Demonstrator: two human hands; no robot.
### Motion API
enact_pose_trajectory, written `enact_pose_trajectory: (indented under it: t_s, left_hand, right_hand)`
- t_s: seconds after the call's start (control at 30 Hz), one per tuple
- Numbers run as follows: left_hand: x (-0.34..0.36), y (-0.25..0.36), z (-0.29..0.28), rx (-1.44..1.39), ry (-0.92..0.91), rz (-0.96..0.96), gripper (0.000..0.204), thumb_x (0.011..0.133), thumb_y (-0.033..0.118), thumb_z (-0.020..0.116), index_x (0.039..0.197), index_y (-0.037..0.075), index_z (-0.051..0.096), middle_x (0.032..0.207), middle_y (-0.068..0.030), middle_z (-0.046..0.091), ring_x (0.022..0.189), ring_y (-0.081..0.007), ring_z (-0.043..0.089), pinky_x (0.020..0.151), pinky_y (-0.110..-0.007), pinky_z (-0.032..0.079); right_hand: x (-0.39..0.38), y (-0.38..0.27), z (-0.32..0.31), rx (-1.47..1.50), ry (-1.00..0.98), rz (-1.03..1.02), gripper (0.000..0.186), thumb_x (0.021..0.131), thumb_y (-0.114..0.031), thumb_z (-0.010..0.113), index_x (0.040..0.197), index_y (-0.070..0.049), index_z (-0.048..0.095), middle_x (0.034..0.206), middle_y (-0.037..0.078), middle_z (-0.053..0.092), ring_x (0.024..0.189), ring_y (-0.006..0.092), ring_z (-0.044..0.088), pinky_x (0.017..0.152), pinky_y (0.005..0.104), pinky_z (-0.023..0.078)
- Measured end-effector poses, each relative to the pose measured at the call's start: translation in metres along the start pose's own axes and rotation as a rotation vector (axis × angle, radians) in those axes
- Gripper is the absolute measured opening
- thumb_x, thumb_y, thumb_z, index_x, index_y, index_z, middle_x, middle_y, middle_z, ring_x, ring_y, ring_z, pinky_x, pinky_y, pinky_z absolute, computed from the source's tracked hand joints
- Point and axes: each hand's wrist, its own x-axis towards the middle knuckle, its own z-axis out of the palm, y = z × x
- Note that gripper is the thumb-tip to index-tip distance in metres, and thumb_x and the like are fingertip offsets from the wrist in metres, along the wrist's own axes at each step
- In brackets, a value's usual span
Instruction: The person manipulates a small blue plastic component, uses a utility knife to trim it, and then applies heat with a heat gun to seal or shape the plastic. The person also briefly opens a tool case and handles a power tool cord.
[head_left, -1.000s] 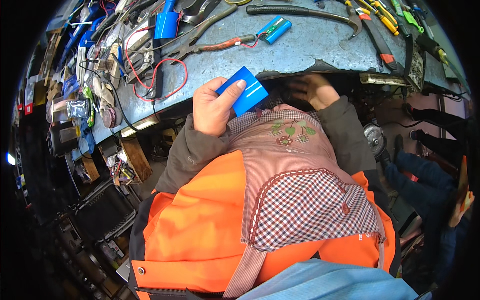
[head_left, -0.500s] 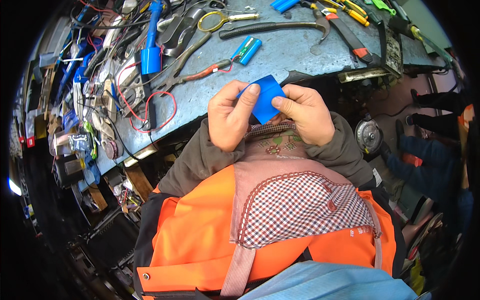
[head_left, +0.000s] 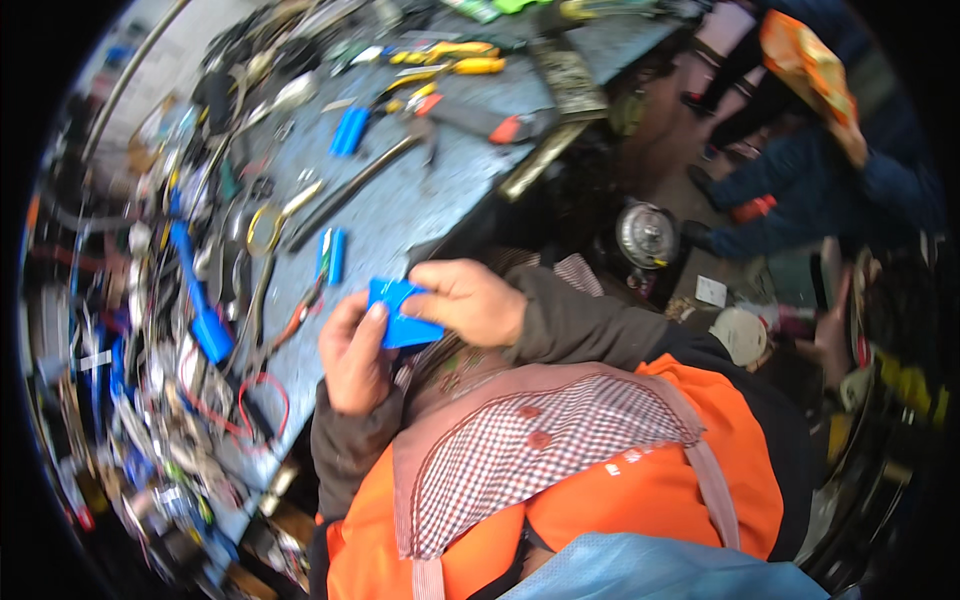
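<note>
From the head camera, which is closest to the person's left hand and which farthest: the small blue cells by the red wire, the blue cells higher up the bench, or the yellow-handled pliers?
From the left hand:
1. Small blue cells, just above it.
2. Blue cells higher up the bench, mid-bench.
3. Yellow-handled pliers, at the far edge.

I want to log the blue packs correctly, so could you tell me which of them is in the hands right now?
The flat blue pack, pinched between the left hand and right hand above the bench edge. The two blue cell packs lie untouched on the grey bench.
</note>
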Motion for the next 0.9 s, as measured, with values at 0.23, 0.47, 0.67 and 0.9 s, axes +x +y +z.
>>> enact_pose_trajectory:
  t_s: [0.23, 0.47, 0.67, 0.9]
  left_hand:
    - [0.017, 0.002, 0.002, 0.074, -0.226, 0.209, 0.065, 0.094, 0.013, 0.072, 0.150, -0.004, 0.046, 0.136, -0.0161, 0.062, 0.117, -0.0183, 0.062, 0.101, -0.034, 0.050]
    - [0.011, 0.033, 0.011, 0.971, -0.503, 0.506, 0.071, 0.074, 0.022, 0.093, 0.132, -0.006, 0.062, 0.115, -0.0204, 0.069, 0.105, -0.0324, 0.066, 0.094, -0.039, 0.052]
    - [0.007, 0.033, 0.021, 1.139, -0.552, 0.584, 0.074, 0.071, 0.029, 0.095, 0.128, -0.005, 0.065, 0.102, -0.0224, 0.072, 0.091, -0.0388, 0.070, 0.081, -0.043, 0.056]
    - [0.008, 0.012, 0.019, 1.101, -0.466, 0.651, 0.051, 0.072, 0.018, 0.086, 0.114, -0.004, 0.068, 0.097, -0.0238, 0.072, 0.086, -0.0434, 0.071, 0.076, -0.045, 0.058]
  right_hand:
    - [-0.002, 0.011, -0.019, -0.234, -0.001, -0.192, 0.033, 0.107, -0.028, 0.064, 0.085, -0.003, 0.060, 0.065, 0.001, 0.056, 0.060, 0.0080, 0.054, 0.055, 0.0301, 0.044]
    - [-0.016, 0.001, -0.023, -0.685, -0.049, -0.399, 0.036, 0.093, -0.032, 0.072, 0.078, -0.002, 0.062, 0.072, 0.021, 0.062, 0.067, 0.0429, 0.061, 0.059, 0.0500, 0.045]
    - [-0.024, -0.004, -0.025, -0.632, -0.063, -0.189, 0.038, 0.091, -0.035, 0.073, 0.074, -0.001, 0.065, 0.069, 0.020, 0.060, 0.063, 0.0389, 0.059, 0.058, 0.0477, 0.044]
    - [-0.023, 0.001, -0.026, -0.511, -0.044, -0.150, 0.038, 0.091, -0.033, 0.075, 0.075, 0.000, 0.064, 0.066, 0.017, 0.057, 0.058, 0.0292, 0.054, 0.057, 0.0431, 0.042]
